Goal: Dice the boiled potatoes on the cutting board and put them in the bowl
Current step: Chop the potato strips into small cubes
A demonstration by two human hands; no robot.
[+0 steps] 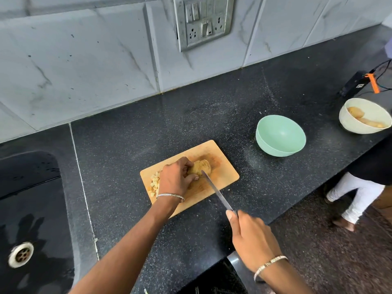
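1. You are in the middle of dicing. A pale yellow boiled potato (201, 166) lies on the rectangular light wooden cutting board (224, 177) at the centre of the frame, and its top is already scored with parallel cuts.
2. Your left grip (176, 179) curls over the potato's left end, with fingers and thumb clamped on it to steady it.
3. Your right grip (252, 236), lower right of centre, is wrapped round the handle of the long steel knife (216, 193), with one finger stretched toward the blade. The blade's tip meets the potato's near side, just beside your left thumb.
4. A small heap of pale diced cubes (154, 181) sits at the board's left edge, partly hidden by your left wrist.
5. The next move looks like crosswise cuts through the scored potato. Tuck that thumb back and press lightly, since boiled flesh will probably crumble.
6. The round mint-green bowl (280, 136) stands on the black speckled desk (191, 115) right of the board and apart from it, with no potato in it yet.
7. The half-cut potato and the knife lie between the cubes and that bowl.
8. A round white bowl (344, 124) at the right edge holds whole potatoes (356, 112), probably still to be diced.
9. A black sink (31, 187) fills the lower left. A small black device with an orange clip (356, 83) sits at the upper right. Another person's legs in white trousers (356, 196) stand beyond the desk's right edge.
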